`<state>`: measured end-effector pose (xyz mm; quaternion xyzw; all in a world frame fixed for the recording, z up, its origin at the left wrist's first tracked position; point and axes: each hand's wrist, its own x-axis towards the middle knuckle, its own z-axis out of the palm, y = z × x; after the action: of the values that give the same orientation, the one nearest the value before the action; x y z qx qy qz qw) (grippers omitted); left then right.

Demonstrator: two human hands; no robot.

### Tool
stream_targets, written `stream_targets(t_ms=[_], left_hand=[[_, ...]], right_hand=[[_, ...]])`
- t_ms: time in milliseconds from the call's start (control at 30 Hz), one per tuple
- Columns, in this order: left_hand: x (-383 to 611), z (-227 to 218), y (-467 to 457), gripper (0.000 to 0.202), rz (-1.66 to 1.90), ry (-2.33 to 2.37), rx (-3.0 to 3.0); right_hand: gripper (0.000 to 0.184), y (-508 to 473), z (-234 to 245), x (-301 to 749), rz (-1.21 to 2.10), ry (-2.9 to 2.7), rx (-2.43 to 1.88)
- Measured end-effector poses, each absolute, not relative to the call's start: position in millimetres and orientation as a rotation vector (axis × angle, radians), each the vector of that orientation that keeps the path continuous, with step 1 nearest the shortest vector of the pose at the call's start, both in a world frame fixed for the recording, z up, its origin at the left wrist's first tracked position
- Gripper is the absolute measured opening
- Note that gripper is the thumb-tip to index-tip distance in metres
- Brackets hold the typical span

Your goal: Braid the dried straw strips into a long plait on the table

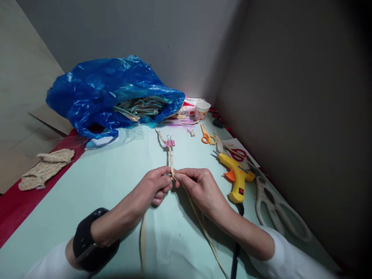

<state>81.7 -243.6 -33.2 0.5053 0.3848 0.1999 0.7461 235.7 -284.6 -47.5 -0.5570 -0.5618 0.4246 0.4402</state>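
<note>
A thin braid of pale straw strips [171, 161] runs down the middle of the pale green table top [110, 174]. A pink binder clip [169, 142] pinches its far part. My left hand [155, 186] and my right hand [199, 188] meet at the braid's near end, fingers pinched on the strips. Loose unbraided strips [203, 228] trail from my hands toward me, one under each wrist. A black band sits on my left wrist [91, 240].
A blue plastic bag [110, 93] full of straw strips lies at the back. To the right lie orange scissors [207, 136], red scissors [238, 154], a yellow glue gun [236, 176], large pale shears [276, 209] and a paper cup [202, 109]. Woven straw pieces [46, 166] rest far left.
</note>
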Motion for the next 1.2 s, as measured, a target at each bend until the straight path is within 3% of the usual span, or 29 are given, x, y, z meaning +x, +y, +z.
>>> stream_targets(t_ms=[133,333,533,700,1000,1200], left_hand=[[87.2,-39.0,-249.1,0.021,0.512,0.953,1.191],[90.5,-45.0,-253.2,0.016,0.639,1.033,1.234],[90.7,-52.2,-256.3,0.02,0.67,1.118,1.269],[89.1,-47.6,-256.9,0.015,0.642,1.081,1.201],[77.0,-44.6,-252.5,0.023,0.601,0.924,1.071],[77.3,-40.5,-254.9,0.021,0.636,0.902,1.066]], right_hand=[[0.028,-291.7,-40.3,234.4,0.851,-1.655,-1.486],[0.019,-303.6,-40.2,230.5,0.272,-2.135,-1.66],[0.015,-310.1,-45.7,226.8,-0.272,-2.202,-1.528],[0.023,-317.1,-44.4,220.1,-0.498,-2.264,-1.303],[0.019,-324.1,-56.6,210.2,-0.423,-2.393,-1.181],[0.019,-307.5,-27.7,226.2,0.152,-1.97,-1.429]])
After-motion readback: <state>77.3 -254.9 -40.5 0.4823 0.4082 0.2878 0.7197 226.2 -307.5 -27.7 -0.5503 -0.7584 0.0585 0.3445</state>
